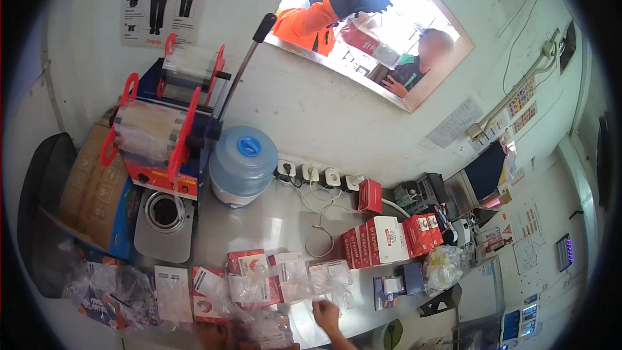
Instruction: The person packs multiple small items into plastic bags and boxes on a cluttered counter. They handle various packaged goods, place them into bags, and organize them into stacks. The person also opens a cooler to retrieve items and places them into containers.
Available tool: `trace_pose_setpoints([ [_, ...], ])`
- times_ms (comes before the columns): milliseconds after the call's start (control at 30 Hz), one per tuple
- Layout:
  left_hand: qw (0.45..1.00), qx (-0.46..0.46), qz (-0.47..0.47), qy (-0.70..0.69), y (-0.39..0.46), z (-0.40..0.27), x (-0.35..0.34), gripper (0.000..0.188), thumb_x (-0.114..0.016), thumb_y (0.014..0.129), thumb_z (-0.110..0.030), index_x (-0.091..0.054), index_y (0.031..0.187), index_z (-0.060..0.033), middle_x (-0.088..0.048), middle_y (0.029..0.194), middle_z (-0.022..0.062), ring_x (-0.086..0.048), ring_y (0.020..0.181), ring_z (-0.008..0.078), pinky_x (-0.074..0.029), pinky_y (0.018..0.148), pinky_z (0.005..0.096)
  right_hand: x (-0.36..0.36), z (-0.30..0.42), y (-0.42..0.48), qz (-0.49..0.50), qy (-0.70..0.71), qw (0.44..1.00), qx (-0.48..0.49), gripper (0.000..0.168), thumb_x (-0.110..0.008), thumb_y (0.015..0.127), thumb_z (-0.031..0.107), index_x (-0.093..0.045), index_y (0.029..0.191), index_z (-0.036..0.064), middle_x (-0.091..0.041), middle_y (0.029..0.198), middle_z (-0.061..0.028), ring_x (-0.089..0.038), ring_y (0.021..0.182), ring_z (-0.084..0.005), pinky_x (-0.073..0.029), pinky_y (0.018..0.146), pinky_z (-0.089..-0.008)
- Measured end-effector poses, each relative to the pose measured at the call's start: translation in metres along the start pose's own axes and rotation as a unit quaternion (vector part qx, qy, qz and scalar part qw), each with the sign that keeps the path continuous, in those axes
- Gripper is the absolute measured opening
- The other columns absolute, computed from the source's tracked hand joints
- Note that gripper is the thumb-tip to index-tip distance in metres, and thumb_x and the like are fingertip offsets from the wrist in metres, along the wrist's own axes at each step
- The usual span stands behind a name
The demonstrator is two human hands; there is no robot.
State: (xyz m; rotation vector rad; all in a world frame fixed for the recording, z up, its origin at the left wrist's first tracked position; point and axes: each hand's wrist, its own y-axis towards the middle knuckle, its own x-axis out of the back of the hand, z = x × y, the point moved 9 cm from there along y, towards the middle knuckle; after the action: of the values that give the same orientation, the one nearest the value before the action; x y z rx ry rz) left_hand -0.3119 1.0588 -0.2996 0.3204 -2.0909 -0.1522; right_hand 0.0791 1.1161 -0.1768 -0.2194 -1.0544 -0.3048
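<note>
My right hand [326, 315] is at the bottom centre, its fingers curled beside the clear plastic of a bagged food box [330, 272]; whether they grip the plastic I cannot tell. My left hand is out of view. To the left of the right hand, several more red and white boxes in clear plastic bags stand in rows, some with printed slips on top, among them a bagged box [290, 272] and another bagged box [209, 291]. A white slip-topped box [173, 293] stands further left, next to dark blue bagged packages [102, 296].
Behind stand a cup sealing machine [160, 146] with a long lever, a blue water jug [243, 165], power sockets [311, 173] with cables and stacked red and white boxes [386, 240]. Two people are beyond the window [413, 102]; one, in an orange jacket [306, 26], holds up a bagged box [362, 39].
</note>
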Motion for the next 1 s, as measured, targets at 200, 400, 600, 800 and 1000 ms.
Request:
trace_pose_setpoints([
  [200, 0.999, -0.029, -0.032, 0.015, -0.001, -0.003, 0.008, 0.026, -0.063, 0.071, -0.025, -0.067, 0.085, -0.0039, -0.065, 0.089, 0.0194, -0.061, 0.086, 0.0395, -0.045, 0.087, 0.0506, -0.107, -0.122, -0.116, 0.174, 0.081, 0.970, -0.147, 0.047, -0.054, 0.091, 0.046, -0.071, 0.089, 0.002, -0.069, 0.073, -0.0148, -0.069, 0.072, -0.0267, -0.053, 0.070, -0.0374],
  [400, 0.996, 0.013, 0.090, -0.026, -0.015, 0.025, -0.029, 0.046, -0.063, 0.071, -0.029, -0.063, 0.109, -0.0034, -0.063, 0.106, 0.0220, -0.057, 0.100, 0.0439, -0.043, 0.092, 0.0564, -0.094, -0.099, -0.113, 0.221, 0.009, 0.965, -0.144, 0.058, -0.055, 0.086, 0.059, -0.071, 0.079, 0.004, -0.069, 0.070, -0.0128, -0.068, 0.071, -0.0302, -0.052, 0.067, -0.0407],
  [600, 0.997, 0.019, 0.069, 0.007, -0.001, 0.002, -0.004, 0.028, -0.061, 0.070, -0.026, -0.066, 0.084, -0.0019, -0.064, 0.086, 0.0207, -0.059, 0.085, 0.0412, -0.044, 0.085, 0.0515, -0.095, -0.119, -0.101, 0.112, -0.014, 0.976, -0.185, 0.058, -0.058, 0.087, 0.056, -0.070, 0.069, 0.002, -0.063, 0.054, -0.0113, -0.063, 0.049, -0.0248, -0.051, 0.053, -0.0377],
  [800, 0.999, -0.001, 0.051, 0.014, 0.005, -0.011, 0.003, 0.027, -0.060, 0.072, -0.026, -0.066, 0.081, -0.0024, -0.064, 0.084, 0.0203, -0.059, 0.083, 0.0398, -0.044, 0.084, 0.0505, -0.098, -0.133, -0.092, 0.145, 0.181, 0.933, -0.274, 0.059, -0.059, 0.090, 0.050, -0.060, 0.055, 0.002, -0.055, 0.044, -0.0079, -0.054, 0.035, -0.0170, -0.039, 0.032, -0.0307],
  [1000, 0.995, -0.055, 0.062, 0.049, 0.004, -0.009, -0.009, 0.021, -0.062, 0.083, -0.027, -0.065, 0.082, -0.0062, -0.065, 0.084, 0.0158, -0.060, 0.081, 0.0372, -0.045, 0.084, 0.0506, -0.156, -0.210, -0.111, 0.093, 0.046, 0.991, -0.086, 0.061, -0.056, 0.090, 0.051, -0.060, 0.054, 0.002, -0.056, 0.045, -0.0090, -0.056, 0.037, -0.0197, -0.046, 0.041, -0.0355],
])
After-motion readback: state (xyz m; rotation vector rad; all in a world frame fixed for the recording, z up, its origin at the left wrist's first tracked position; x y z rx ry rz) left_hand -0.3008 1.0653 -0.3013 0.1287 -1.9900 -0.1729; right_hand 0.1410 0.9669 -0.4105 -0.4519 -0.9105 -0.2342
